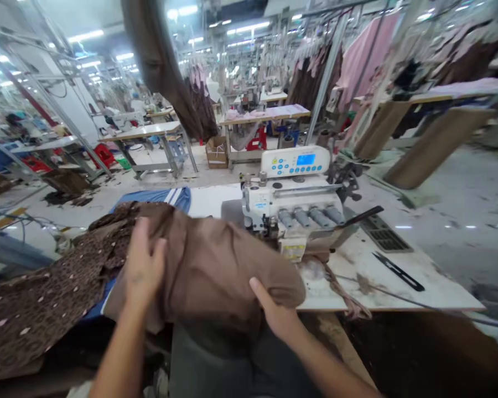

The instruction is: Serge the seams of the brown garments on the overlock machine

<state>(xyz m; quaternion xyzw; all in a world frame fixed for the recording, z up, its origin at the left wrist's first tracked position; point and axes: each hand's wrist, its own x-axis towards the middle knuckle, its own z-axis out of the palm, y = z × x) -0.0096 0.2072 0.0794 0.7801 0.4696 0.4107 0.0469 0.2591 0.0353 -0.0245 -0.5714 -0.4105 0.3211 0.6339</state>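
Note:
A plain brown piece of fabric [219, 254] stretches across the front of the sewing table, drooping over its edge. My left hand [145, 271] lies against the left part of this fabric, fingers extended and thumb apart, slightly blurred. At the right end, my right hand [276, 315] grips the fabric with the thumb on top; its other fingers are hidden beneath. Just behind the cloth stands a white overlock sewing machine [257, 204] with a lit blue display. Brown leopard-print fabric with pale spots [45, 298] is heaped to the left of my left hand.
Black thread snips [398, 271] lie on the white tabletop [431, 282], right of the machine. Blue fabric with white stripes [178, 196] is behind the brown cloth. A dark brown cloth [157, 61] hangs overhead. Beyond are other tables and a cardboard box [217, 152].

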